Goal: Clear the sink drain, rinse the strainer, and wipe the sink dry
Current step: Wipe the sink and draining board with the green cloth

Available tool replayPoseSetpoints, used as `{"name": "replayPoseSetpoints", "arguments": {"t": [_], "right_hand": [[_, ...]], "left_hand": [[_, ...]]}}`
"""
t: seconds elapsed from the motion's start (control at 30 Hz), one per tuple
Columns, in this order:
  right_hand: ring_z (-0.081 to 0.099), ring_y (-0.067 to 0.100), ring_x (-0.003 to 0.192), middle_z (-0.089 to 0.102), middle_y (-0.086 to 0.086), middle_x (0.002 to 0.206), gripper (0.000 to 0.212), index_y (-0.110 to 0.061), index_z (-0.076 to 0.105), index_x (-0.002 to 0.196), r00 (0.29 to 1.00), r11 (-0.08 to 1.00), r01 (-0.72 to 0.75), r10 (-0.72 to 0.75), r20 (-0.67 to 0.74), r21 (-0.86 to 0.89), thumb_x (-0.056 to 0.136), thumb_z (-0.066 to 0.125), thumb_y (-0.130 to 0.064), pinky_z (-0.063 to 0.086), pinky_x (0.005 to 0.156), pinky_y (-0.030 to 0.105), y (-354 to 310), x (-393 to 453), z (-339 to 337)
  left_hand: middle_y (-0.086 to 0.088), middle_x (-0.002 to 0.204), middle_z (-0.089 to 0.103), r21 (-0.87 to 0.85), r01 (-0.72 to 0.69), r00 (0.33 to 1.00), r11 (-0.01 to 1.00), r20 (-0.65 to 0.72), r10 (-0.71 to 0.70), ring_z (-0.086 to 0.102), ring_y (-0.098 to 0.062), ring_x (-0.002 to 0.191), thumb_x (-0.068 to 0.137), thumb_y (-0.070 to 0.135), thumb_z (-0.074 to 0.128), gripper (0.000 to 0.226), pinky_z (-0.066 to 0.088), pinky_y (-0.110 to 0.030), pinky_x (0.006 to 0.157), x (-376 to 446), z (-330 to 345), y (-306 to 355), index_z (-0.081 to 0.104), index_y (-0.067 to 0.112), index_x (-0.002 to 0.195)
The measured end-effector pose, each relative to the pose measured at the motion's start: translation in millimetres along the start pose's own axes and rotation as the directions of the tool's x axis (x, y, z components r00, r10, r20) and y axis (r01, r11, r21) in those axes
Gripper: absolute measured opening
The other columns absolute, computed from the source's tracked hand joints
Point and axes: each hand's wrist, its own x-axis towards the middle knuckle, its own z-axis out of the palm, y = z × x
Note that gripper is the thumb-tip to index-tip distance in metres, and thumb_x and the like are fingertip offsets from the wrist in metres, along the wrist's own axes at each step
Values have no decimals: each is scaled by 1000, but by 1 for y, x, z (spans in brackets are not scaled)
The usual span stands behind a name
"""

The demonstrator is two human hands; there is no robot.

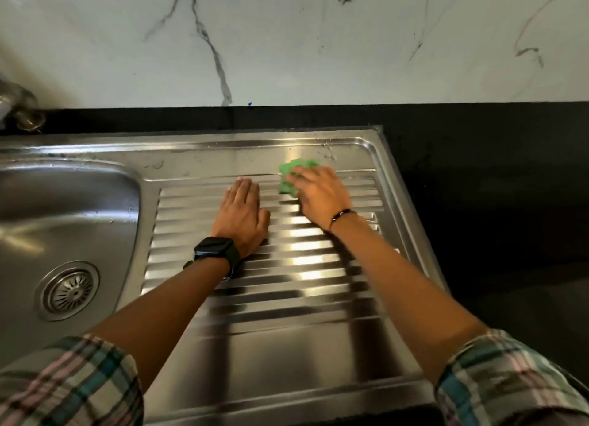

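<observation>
A stainless steel sink fills the view, with its basin (63, 208) at the left and a ribbed drainboard (287, 298) at the right. The round strainer (71, 290) sits in the drain hole at the basin's bottom. My left hand (243, 213) lies flat on the ribs with straight fingers, a black watch on its wrist. My right hand (318, 192) presses a crumpled green cloth (294, 169) onto the far part of the drainboard; its fingers cover most of the cloth and look blurred.
A black countertop (494, 202) surrounds the sink at the back and right. A white marble-patterned wall (302, 43) rises behind it. Part of a metal tap (19, 106) shows at the far left edge. Water drops lie near the drainboard's far rim (328, 154).
</observation>
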Motion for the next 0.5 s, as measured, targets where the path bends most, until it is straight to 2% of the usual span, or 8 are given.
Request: {"name": "replayPoseSetpoints", "arguments": {"t": [0.1, 0.2, 0.3, 0.4, 0.43, 0.5], "right_hand": [[19, 26, 142, 26, 1, 154, 47, -22, 34, 140, 950, 950, -311, 311, -13, -34, 94, 40, -15, 9, 117, 46, 67, -12, -12], [16, 28, 143, 21, 4, 155, 45, -18, 32, 142, 926, 925, -378, 378, -20, -30, 97, 36, -19, 7, 118, 47, 76, -7, -9], [22, 34, 139, 33, 11, 149, 39, -9, 45, 131, 873, 877, -479, 480, -84, 28, 93, 44, -19, 13, 117, 48, 43, 15, -2], [18, 35, 140, 33, 11, 148, 40, -10, 46, 128, 925, 926, -377, 378, -43, 34, 89, 49, -18, 10, 118, 48, -5, 37, 8], [16, 34, 141, 31, 9, 149, 42, -11, 44, 131, 951, 951, -308, 309, -30, 39, 90, 48, -18, 8, 119, 47, -18, 43, 11], [15, 33, 142, 31, 7, 150, 43, -13, 42, 135, 989, 988, -149, 150, -12, 48, 92, 44, -18, 5, 119, 45, -29, 46, 10]], "left_hand": [[-13, 156, 13, -3, 1, 1000, 1000, 11, -1, 7, -24, 145, 90, 37, 21, 64, 0, -30, 116, 0, 0, -2, 16, 6, 146], [-14, 156, 12, 14, -5, 1000, 1000, 3, 5, 6, -24, 145, 95, 34, 29, 60, 0, -32, 116, 1, 5, -5, 14, 6, 146], [-13, 156, 10, 26, -9, 1000, 1000, 16, 8, 5, -24, 145, 85, 42, 18, 71, -2, -31, 115, 4, 6, -3, 13, 6, 146], [-14, 156, 13, 43, -8, 1000, 999, 17, 7, 7, -24, 145, 81, 42, 18, 74, 1, -33, 117, 5, 6, 0, 16, 6, 146], [-15, 154, 19, 43, 1, 1000, 999, 5, -1, 12, -25, 144, 81, 42, 18, 73, 5, -33, 117, 6, 4, 0, 21, 6, 144], [-17, 141, 43, 35, 6, 999, 999, -45, -4, 34, -28, 133, 81, 40, 19, 66, 18, -34, 114, 12, -4, 0, 44, 5, 131]]}}
